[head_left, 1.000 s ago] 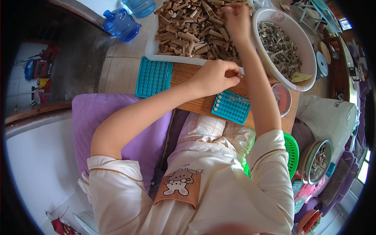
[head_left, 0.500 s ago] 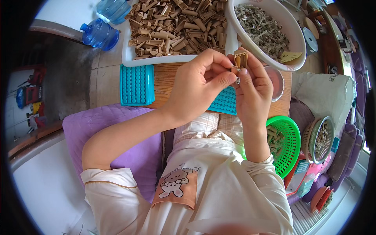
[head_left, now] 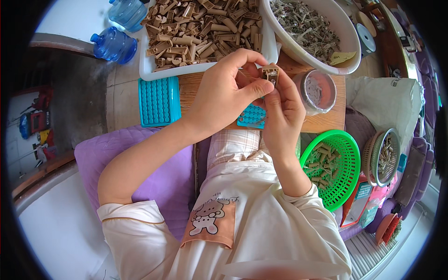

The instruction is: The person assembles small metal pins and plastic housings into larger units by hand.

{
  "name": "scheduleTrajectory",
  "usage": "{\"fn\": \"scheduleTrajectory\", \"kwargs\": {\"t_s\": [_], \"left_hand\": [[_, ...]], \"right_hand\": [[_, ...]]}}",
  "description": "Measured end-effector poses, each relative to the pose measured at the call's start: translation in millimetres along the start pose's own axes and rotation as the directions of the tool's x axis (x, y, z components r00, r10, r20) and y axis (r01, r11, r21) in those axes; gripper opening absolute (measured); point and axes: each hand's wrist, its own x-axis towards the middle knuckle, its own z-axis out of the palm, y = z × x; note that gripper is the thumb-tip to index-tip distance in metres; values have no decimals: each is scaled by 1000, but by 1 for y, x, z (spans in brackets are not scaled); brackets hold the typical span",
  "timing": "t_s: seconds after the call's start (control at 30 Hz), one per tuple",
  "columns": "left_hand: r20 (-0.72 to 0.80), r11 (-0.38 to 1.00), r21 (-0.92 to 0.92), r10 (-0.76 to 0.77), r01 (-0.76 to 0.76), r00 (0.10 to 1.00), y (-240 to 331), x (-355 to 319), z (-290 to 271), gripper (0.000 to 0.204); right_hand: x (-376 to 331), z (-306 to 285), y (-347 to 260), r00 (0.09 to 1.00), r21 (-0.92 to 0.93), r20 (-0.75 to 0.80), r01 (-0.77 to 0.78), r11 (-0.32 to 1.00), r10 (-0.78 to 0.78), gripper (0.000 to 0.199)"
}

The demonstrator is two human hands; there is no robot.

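Over the wooden table, a small brown plastic part (head_left: 270, 73) is held up between my two hands. My right hand (head_left: 284, 112) closes on it from the right, thumb and fingers around its sides. From the left, my left hand (head_left: 231, 86) is closed at the same part, its thumb tip pressed to the near end. Something pale and shiny sits inside the part's open face, too small to name. Below my hands lies a blue tray with rows of round bumps (head_left: 251, 116), partly covered by them. A larger tray stack of the same blue (head_left: 159, 101) stands to the left.
Beyond my hands stand a white bin (head_left: 175, 73) of brown parts and a white tub (head_left: 311, 59) of clear and metal pieces. A clear cup (head_left: 318, 91) is on the table (head_left: 322, 122). At right is a green basket (head_left: 351, 161); two water jugs (head_left: 114, 45) stand far left.
Both hands have shifted left with the brown part, which now shows its face more end-on. The coil spring seen below it is no longer visible. The clear cup shows more fully.
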Motion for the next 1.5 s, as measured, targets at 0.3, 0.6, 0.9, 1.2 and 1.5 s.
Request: {"fn": "scheduleTrajectory", "kwargs": {"t_s": [0.3,0.6,0.9,1.2,1.5], "left_hand": [[242,981,-191,9,39,970,-9,5,-6,34],[351,930,-330,-39,162,936,-5,7,-12,33],[447,939,-299,-19,170,894,-5,7,-13,39],[305,981,-100,189,-166,933,-14,6,-6,34],[76,966,-230,142,-121,987,-5,7,-8,30]], "right_hand": [[-3,-4,3,1000,31,13,-3,1000,3,16],[-5,1,-9,998,212,56,-49,976,38,9],[0,-4,-12,985,329,133,-150,932,112,20],[2,-9,-8,970,162,166,-202,966,175,20],[-1,-2,-2,968,176,182,-205,963,173,20]]}}
